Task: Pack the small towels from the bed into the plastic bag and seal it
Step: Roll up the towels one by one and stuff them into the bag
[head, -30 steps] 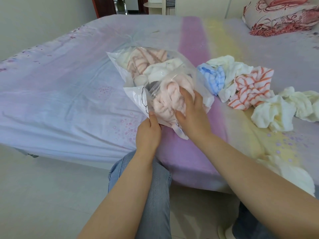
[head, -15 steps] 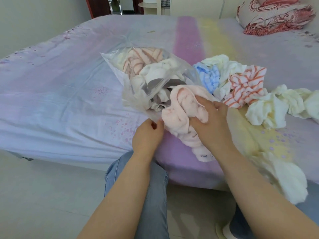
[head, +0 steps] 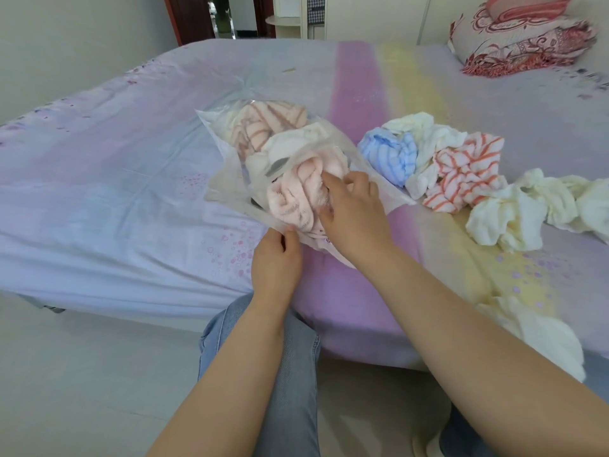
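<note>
A clear plastic bag (head: 227, 179) lies on the bed, mouth toward me, holding a brown-striped towel (head: 263, 125), a white one and others. My left hand (head: 276, 262) pinches the bag's near rim. My right hand (head: 354, 212) presses a pale pink towel (head: 293, 199) into the mouth, fingers on the cloth. To the right lie loose towels: a blue striped towel (head: 389, 156), an orange-striped towel (head: 461, 173), a white towel (head: 425, 133) and cream towels (head: 514, 216).
The bed (head: 115, 192) has a lilac, pink and yellow sheet, its near edge just beyond my knees. A patterned pillow (head: 524, 37) sits at the far right. Another cream towel (head: 540, 334) hangs off the near right edge. Pale floor lies below.
The pink towel, held half a second ago just outside the bag's mouth, now sits mostly inside it. My right hand moved forward with it; my left hand kept its grip on the rim.
</note>
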